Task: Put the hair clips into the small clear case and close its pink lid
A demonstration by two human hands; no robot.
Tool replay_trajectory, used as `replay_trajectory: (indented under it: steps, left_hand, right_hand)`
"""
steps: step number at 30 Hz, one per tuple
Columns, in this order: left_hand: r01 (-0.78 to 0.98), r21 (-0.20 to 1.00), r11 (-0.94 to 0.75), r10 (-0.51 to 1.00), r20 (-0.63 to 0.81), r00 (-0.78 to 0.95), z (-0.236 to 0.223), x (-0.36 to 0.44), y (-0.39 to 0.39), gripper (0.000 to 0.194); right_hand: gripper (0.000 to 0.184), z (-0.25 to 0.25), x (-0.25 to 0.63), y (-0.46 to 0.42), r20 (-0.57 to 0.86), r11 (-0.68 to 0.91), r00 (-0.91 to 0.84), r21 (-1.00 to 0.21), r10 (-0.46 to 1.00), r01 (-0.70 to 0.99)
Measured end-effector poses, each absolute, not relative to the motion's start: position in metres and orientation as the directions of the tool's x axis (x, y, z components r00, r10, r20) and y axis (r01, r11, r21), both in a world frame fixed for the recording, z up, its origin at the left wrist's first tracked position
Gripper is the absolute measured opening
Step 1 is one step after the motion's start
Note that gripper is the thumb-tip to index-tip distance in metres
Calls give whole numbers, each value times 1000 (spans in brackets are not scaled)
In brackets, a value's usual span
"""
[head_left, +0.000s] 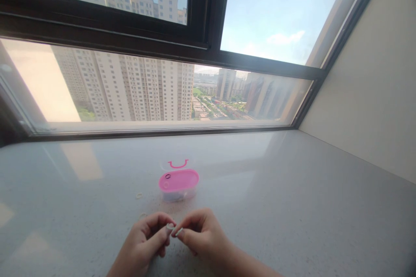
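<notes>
My left hand (149, 238) and my right hand (205, 233) meet low in the middle of the view, just above the pale countertop (276, 207). The left thumb and forefinger pinch a small pale band (169, 227). At my right thumb and forefinger, also closed in a pinch, shows a bit of pale material (179, 232); whether it belongs to the same band I cannot tell. Just beyond my hands is an oval clear box with a pink lid (182, 180). On that lid lie a small black ring (168, 176) and a fainter, pale ring.
A pink curved handle (178, 165) shows behind the box, seemingly on something transparent. Left of the box lies a small pale loop (139, 195). A dark-framed window (208, 54) rises at the back, with tall buildings outside. A white wall (367, 86) bounds the right.
</notes>
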State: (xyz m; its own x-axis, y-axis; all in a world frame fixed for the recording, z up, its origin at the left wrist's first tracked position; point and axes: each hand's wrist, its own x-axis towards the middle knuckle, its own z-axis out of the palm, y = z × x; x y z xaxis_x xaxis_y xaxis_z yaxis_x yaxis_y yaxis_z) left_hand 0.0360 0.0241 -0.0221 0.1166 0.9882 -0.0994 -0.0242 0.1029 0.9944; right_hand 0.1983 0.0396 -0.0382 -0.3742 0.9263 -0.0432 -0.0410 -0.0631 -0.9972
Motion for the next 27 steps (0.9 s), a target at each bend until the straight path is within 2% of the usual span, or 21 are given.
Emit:
replay_trajectory:
  steps: [10,18,27]
  left_hand:
    - [-22,994,111,987,-108,116,-23,36,24,27]
    - [-8,993,115,988,-113,105,-22,36,25,31]
    - [14,995,94,991,-95,97,-20,38,23,33]
  right_hand:
    - [10,-37,197,43,-36,-75,-364,-993,931,-92]
    - [20,-36,195,43,-70,-131,-350,-980,934,-153]
    - [13,-35,194,44,-72,-119,-350,-986,934,-113]
